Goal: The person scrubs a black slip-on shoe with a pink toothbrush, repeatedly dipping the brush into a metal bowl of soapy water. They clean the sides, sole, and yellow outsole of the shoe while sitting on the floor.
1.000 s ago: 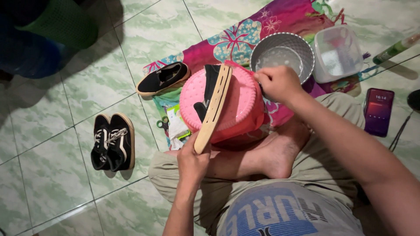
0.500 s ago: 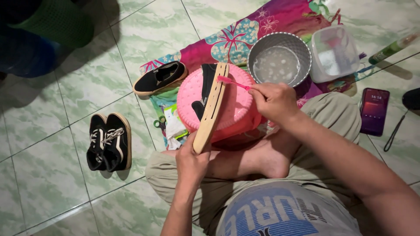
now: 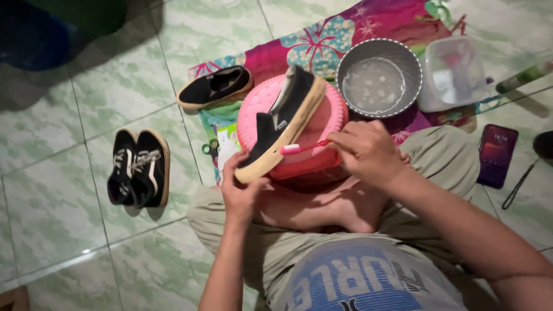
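Bare floor [image 3: 86,230] lies open left of the pair of black shoes [image 3: 140,167]; metal bowl [image 3: 379,78], plastic tub [image 3: 455,72] and phone [image 3: 497,155] crowd the right.

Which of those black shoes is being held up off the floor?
The black slip-on shoe held over the pink basin, gripped by the left hand. The other slip-on and laced pair lie down.

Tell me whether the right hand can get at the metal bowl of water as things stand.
Probably yes: the right hand, holding a toothbrush, sits just below the metal bowl, nothing between.
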